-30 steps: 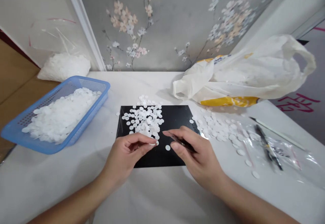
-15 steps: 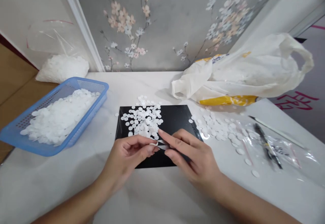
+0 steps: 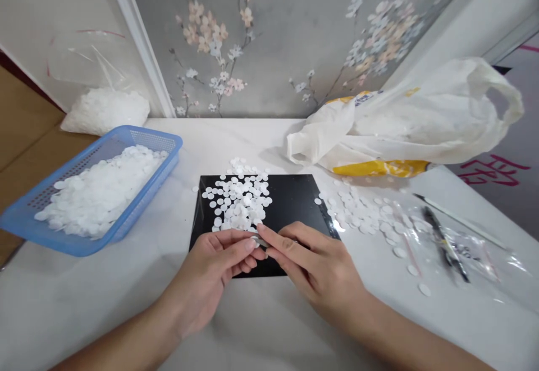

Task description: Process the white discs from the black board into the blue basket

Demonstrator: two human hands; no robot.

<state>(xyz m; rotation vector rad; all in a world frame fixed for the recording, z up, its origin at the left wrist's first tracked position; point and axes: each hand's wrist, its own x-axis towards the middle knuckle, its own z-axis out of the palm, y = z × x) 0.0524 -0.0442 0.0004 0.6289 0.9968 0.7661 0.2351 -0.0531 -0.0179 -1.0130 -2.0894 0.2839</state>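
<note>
The left hand [image 3: 219,261] pinches a disc [image 3: 255,240] over the sheet [image 3: 292,200], in from the bench's [image 3: 261,320] back edge; the right hand [image 3: 322,261] grips a mostly hidden tool [image 3: 263,242] beside it. At the back left corner, a basket [image 3: 128,222] holds loose discs [image 3: 105,191]; behind, a clear bag [image 3: 101,73] holds white pieces [image 3: 110,111].

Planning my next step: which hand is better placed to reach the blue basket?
Probably the left hand: the blue basket stands nearer to it. The right hand is farther across and holds a slim grey tool, mostly hidden.
</note>
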